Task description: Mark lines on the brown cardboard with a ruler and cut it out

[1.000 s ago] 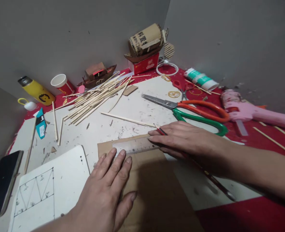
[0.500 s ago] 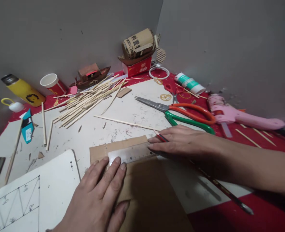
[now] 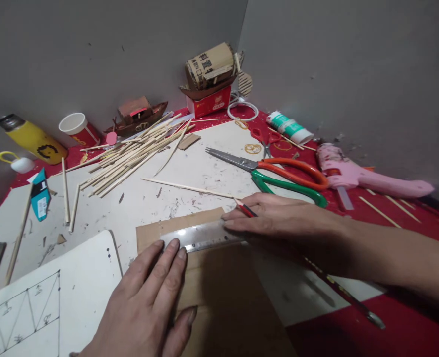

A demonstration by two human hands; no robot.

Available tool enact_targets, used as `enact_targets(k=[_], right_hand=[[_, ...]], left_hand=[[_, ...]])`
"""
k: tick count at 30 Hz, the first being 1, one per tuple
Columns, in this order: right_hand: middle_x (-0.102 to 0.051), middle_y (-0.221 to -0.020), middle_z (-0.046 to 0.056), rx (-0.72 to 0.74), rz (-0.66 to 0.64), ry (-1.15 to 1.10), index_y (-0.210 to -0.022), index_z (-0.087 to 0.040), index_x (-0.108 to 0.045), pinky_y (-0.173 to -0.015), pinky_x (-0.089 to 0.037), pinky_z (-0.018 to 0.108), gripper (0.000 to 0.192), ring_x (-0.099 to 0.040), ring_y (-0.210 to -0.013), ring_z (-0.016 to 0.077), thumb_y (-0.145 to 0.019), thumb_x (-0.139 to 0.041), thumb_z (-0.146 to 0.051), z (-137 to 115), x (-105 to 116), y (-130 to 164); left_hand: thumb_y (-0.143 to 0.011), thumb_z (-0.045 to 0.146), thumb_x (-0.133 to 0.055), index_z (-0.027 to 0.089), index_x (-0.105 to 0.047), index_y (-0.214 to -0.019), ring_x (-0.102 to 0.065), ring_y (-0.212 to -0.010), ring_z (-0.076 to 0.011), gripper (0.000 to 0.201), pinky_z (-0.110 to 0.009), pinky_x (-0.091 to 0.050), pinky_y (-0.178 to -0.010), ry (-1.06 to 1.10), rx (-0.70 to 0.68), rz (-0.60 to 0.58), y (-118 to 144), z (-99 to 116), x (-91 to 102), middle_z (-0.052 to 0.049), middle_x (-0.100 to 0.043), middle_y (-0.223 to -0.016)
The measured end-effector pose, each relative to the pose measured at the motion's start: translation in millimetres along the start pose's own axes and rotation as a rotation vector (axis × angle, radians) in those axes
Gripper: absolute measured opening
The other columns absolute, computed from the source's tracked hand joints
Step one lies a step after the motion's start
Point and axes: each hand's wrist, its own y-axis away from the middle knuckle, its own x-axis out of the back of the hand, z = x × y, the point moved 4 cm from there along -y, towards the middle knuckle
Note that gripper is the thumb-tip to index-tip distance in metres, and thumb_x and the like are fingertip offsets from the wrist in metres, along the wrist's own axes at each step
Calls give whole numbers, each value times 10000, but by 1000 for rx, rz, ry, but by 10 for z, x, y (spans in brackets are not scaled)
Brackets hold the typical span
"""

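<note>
Crosswise on the cardboard [image 3: 197,292], the ruler [image 3: 204,235] lies beneath parted left fingers [image 3: 163,267] and right fingers [image 3: 251,225] holding a pencil [image 3: 247,209].

Ruler [image 3: 204,236] on cardboard [image 3: 191,282], scissors [image 3: 249,163] behind

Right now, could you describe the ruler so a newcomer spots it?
Start at the brown cardboard. Near its far edge, between the left hand and right hand, lies the ruler. Unlike the slender pencil, it's a broad, see-through strip.
</note>
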Motion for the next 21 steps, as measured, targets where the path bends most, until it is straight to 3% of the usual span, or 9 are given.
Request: enact_targets(k=[3, 8, 14, 21], right_hand=[[-715, -1080, 47, 112, -20, -9, -1379, -338, -597, -857, -553, 336, 447, -663, -970, 213, -953, -586, -200, -17, 128, 3], [-681, -949, 54, 142, -7, 53, -1380, -258, -589, -749, -538, 269, 446, -645, -876, 165, -954, -559, -129, -32, 279, -27], [-700, -1028, 96, 162, 23, 87, -1291, -177, -617, -867, -524, 275, 368, -640, -986, 164, -935, -593, -87, -75, 190, -87], [-651, -1009, 105, 184, -25, 28, -1337, -154, -562, -808, -503, 292, 412, -582, -949, 156, -947, -547, -24, -45, 99, -104]], left_hand=[[-905, 327, -553, 36, -524, -1411, -478, -1352, -356, 584, -455, -546, -967, -6, 3, -15, -14, 0, 3, -151, -551, -1472], [-912, 337, -553, 28, -529, -1401, -516, -1332, -372, 579, -464, -576, -931, -15, -4, -36, -21, 16, 8, -182, -554, -1460], [-913, 303, -551, 28, -516, -1415, -520, -1338, -380, 573, -470, -570, -954, -5, -6, -42, -25, 33, 26, -221, -531, -1468], [-931, 336, -523, 32, -582, -1366, -616, -1232, -388, 534, -472, -611, -880, -41, -35, -69, -93, 32, 63, -207, -600, -1396]])
